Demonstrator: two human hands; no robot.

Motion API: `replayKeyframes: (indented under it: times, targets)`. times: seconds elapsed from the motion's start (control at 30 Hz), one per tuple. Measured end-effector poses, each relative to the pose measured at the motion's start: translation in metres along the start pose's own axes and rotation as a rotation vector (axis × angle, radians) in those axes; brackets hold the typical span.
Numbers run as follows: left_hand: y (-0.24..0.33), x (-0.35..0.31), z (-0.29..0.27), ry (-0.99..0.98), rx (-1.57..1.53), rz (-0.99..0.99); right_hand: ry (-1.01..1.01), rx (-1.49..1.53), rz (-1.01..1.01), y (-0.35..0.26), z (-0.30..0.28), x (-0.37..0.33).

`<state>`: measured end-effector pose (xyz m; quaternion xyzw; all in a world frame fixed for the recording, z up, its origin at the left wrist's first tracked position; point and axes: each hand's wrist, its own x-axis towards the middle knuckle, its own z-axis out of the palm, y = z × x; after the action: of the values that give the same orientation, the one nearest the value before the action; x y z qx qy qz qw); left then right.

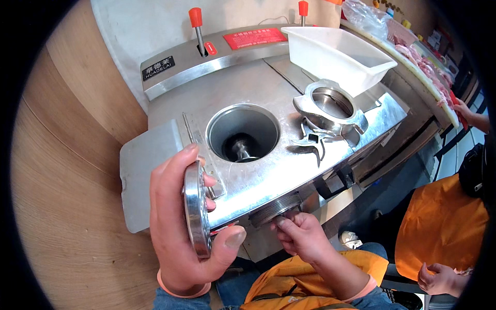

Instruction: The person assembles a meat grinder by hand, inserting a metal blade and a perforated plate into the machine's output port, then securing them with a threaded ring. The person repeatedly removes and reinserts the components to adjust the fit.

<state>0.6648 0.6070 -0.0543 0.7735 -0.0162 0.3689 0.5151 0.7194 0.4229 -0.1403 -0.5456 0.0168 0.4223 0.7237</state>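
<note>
My left hand (178, 222) grips a thick round metal grinder plate (196, 206) by its edge, tilted on its side at the machine's front left. In front of the meat grinder (175, 106), my right hand (305, 237) has its fingers pinched at the mouth of the threaded outlet (276, 209); what they hold is hidden. On the steel top, a star-shaped grinder blade (313, 138) lies beside a lugged metal ring nut (333, 106). The round feed opening (243, 133) is uncovered, with part of a metal shaft visible inside.
A white plastic tub (336, 54) stands on the back right of the machine, and a hinged metal lid (147, 175) hangs open at left. Two red-knobbed levers (195, 18) rise behind. At right, raw meat (423, 64) lies on a counter near other people's hands (439, 279).
</note>
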Motion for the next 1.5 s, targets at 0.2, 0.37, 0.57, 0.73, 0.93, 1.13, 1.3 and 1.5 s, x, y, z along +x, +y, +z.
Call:
replayKeyframes:
  times: [0.2,0.37,0.57,0.73,0.93,1.13,1.3,1.5]
  targets:
    - [-0.001,0.001,-0.002,-0.025,0.007,0.016,0.058,-0.313,-0.148,0.007,-0.005,0.002]
    - [-0.002,0.001,-0.001,-0.014,0.091,0.014,0.241,-0.865,-0.515,0.014,-0.004,0.008]
    - [0.0,0.001,-0.001,-0.032,0.029,0.002,0.388,-1.26,-0.832,0.014,0.0,0.0]
    - [0.004,0.001,0.002,-0.03,0.041,-0.001,0.309,-1.094,-0.78,0.011,-0.001,0.003]
    - [0.004,0.001,0.002,-0.039,0.046,-0.016,0.034,0.081,-0.069,0.015,0.001,0.004]
    - [0.001,0.001,0.0,-0.039,0.049,0.009,-0.294,0.654,0.002,0.031,-0.006,0.011]
    - [0.002,0.002,-0.003,-0.07,0.05,0.014,-0.578,1.032,0.139,0.036,-0.012,0.021]
    - [0.003,0.002,-0.003,-0.074,0.054,0.023,-0.063,-0.097,-0.076,0.017,-0.01,0.006]
